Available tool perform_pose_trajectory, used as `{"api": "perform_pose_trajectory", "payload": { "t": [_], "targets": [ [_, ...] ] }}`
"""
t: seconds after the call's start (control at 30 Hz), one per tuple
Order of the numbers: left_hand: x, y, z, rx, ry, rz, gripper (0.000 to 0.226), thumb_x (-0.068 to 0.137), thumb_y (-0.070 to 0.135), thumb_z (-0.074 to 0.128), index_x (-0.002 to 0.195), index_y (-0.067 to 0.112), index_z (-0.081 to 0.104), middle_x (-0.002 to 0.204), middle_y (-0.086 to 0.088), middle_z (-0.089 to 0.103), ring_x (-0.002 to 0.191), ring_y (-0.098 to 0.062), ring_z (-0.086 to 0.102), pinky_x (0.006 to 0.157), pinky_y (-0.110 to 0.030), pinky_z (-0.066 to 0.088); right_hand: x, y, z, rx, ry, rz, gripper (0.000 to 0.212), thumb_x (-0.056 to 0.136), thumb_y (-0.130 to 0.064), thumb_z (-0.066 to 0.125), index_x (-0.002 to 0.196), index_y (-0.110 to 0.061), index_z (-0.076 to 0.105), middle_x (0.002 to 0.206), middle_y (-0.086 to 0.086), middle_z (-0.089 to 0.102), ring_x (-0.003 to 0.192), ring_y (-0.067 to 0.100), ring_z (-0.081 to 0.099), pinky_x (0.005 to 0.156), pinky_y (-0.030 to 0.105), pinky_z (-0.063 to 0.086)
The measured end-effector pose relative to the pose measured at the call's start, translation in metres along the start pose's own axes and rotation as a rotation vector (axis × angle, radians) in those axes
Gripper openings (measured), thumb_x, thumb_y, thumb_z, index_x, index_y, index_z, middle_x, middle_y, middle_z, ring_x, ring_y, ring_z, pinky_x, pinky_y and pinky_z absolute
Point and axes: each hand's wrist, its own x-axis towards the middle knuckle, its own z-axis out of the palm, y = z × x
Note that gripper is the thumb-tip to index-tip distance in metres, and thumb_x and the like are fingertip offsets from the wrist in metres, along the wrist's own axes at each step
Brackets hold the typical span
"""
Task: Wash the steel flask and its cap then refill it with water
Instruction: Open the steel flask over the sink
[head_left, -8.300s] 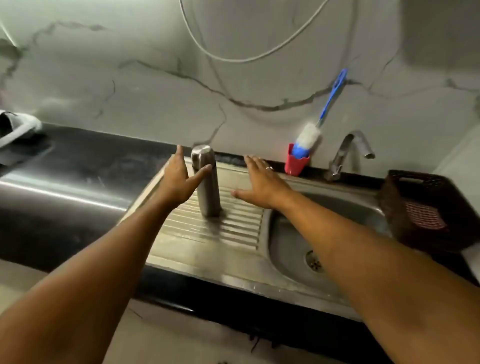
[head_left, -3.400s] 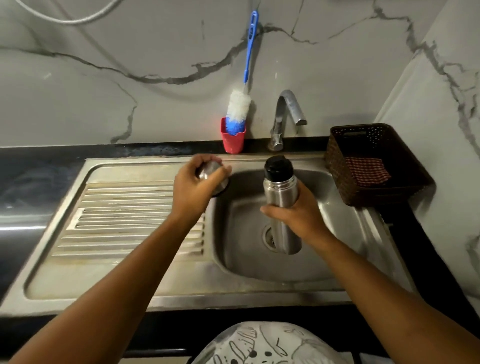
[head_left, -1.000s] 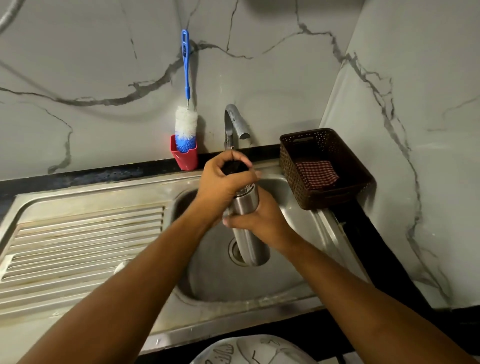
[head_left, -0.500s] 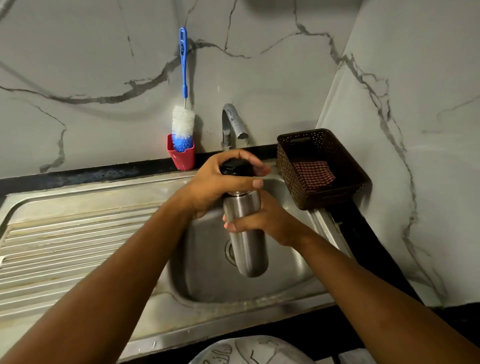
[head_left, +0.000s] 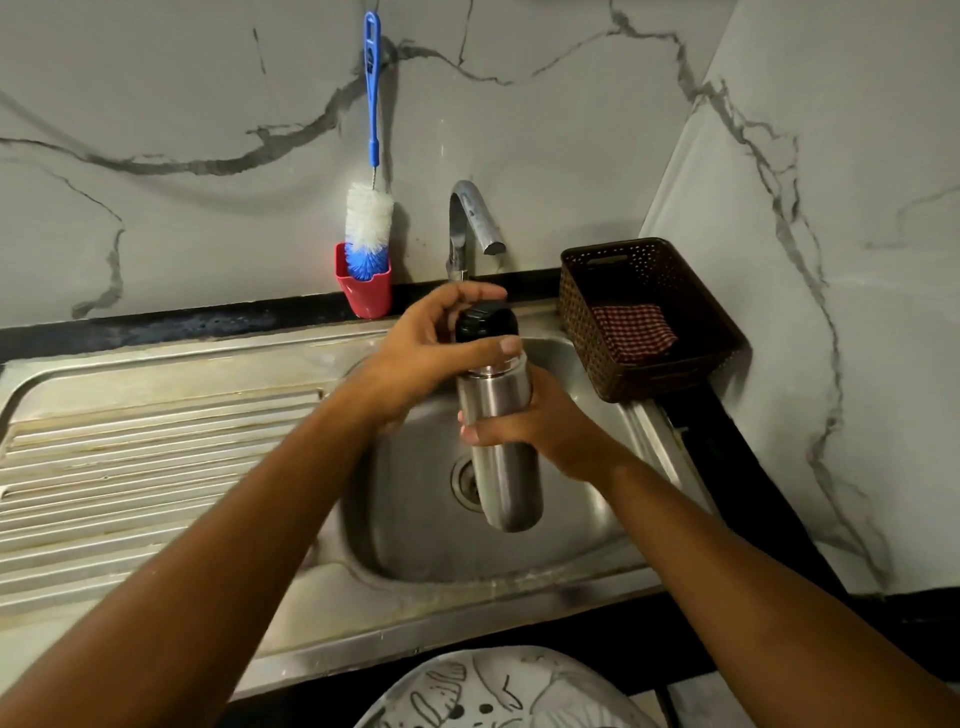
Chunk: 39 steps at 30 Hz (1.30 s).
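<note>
Head view.
- Flask: steel, held near upright in the air above the sink basin, over the drain, toward the sink's back edge. It touches no surface.
- Right hand: wrapped round the flask body at mid-height, fingers curled across its front.
- Left hand: thumb and fingers pinch the black stopper at the flask's mouth. The stopper is seated; a thin band of neck shows under it.
- Tap: at the back edge, spout just behind and above the stopper. No water seen running.
- Brush stands in a red cup at the back edge, left of the tap. Basket with a checked cloth sits at the sink's back right corner.

Judged step: unscrewing the stopper; washing not begun.

Risks:
1. The stopper comes free suddenly, jumps out of the pinch and drops into the basin.
2. The smooth steel turns or slides in the right hand under the twist.
3. Any leftover liquid spills if the flask tips when opened.
4. Lifting the stopper knocks it against the spout.
</note>
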Motion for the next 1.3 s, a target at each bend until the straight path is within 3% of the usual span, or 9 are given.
{"api": "perform_pose_trajectory", "payload": {
  "t": [0.17,0.27,0.4,0.63,0.77,0.9,0.97,1.1,1.3],
  "targets": [
    [0.009,0.002,-0.003,-0.154,-0.111,0.126,0.041,0.080,-0.005,0.075,0.118,0.008,0.065,0.113,-0.014,0.076,0.116,-0.033,0.071,0.099,-0.043,0.059,0.008,-0.005,0.007,0.006,-0.090,-0.013,0.041,0.078,0.004,0.081,0.115,-0.004,0.065,0.107,0.017,0.071,0.103,0.033,0.069,0.093,0.047,0.059],
    [0.006,-0.004,0.013,-0.124,0.186,0.140,0.029,0.080,-0.010,0.080,0.099,0.007,0.064,0.090,-0.008,0.074,0.091,-0.024,0.075,0.082,-0.036,0.064,0.014,0.009,0.018,-0.083,0.120,-0.039,0.058,0.071,-0.008,0.088,0.123,-0.016,0.064,0.111,0.001,0.073,0.105,0.018,0.070,0.094,0.044,0.058],
    [-0.003,-0.021,0.039,-0.011,0.532,0.122,0.036,0.082,0.014,0.088,0.109,0.010,0.064,0.092,0.001,0.074,0.086,-0.013,0.076,0.078,-0.032,0.065,0.019,0.030,0.036,-0.285,0.326,-0.020,0.075,0.066,-0.036,0.085,0.133,-0.035,0.052,0.120,-0.032,0.062,0.116,-0.008,0.058,0.101,0.034,0.054],
    [-0.007,-0.009,-0.010,-0.022,0.048,0.068,0.079,0.077,0.021,0.089,0.146,0.024,0.051,0.136,-0.004,0.067,0.122,-0.018,0.069,0.093,-0.032,0.061,0.006,0.007,0.014,-0.048,0.054,-0.028,0.058,0.076,-0.003,0.085,0.126,-0.018,0.062,0.113,0.001,0.072,0.108,0.020,0.069,0.095,0.038,0.058],
    [0.001,-0.004,-0.016,-0.144,-0.116,0.130,0.065,0.080,0.002,0.078,0.140,0.012,0.056,0.132,-0.012,0.071,0.124,-0.032,0.068,0.101,-0.040,0.057,0.008,-0.002,0.017,-0.001,-0.101,0.017,0.039,0.078,0.003,0.080,0.113,-0.005,0.066,0.107,0.021,0.071,0.104,0.036,0.068,0.092,0.043,0.058],
    [0.000,-0.007,0.001,-0.137,0.092,0.151,0.026,0.077,0.000,0.082,0.098,0.007,0.067,0.094,-0.014,0.072,0.096,-0.039,0.073,0.089,-0.048,0.062,0.013,0.009,0.027,-0.004,0.041,-0.004,0.049,0.074,-0.001,0.086,0.118,-0.010,0.065,0.109,0.010,0.073,0.104,0.026,0.070,0.090,0.039,0.058],
    [-0.003,-0.013,0.013,-0.052,0.293,0.159,0.027,0.080,0.005,0.087,0.096,0.006,0.066,0.087,-0.010,0.069,0.083,-0.023,0.072,0.078,-0.035,0.064,0.014,0.019,0.031,-0.064,0.148,-0.021,0.060,0.071,-0.007,0.088,0.125,-0.017,0.063,0.115,0.002,0.073,0.108,0.018,0.070,0.096,0.041,0.057],
    [-0.011,-0.019,0.026,0.093,0.415,0.130,0.036,0.087,0.027,0.084,0.112,0.012,0.063,0.099,-0.002,0.071,0.085,-0.009,0.072,0.074,-0.022,0.062,0.013,0.031,0.035,-0.161,0.266,-0.009,0.075,0.064,-0.023,0.091,0.132,-0.029,0.058,0.119,-0.010,0.071,0.112,0.008,0.067,0.099,0.041,0.056],
    [-0.026,-0.014,0.003,0.139,0.122,-0.030,0.054,0.104,0.022,0.062,0.153,0.033,0.041,0.134,0.007,0.059,0.117,-0.009,0.065,0.090,-0.023,0.058,0.014,0.031,0.035,-0.143,0.268,0.027,0.072,0.064,-0.026,0.090,0.129,-0.034,0.060,0.117,-0.009,0.072,0.107,0.010,0.070,0.094,0.045,0.059]
  ]
}}
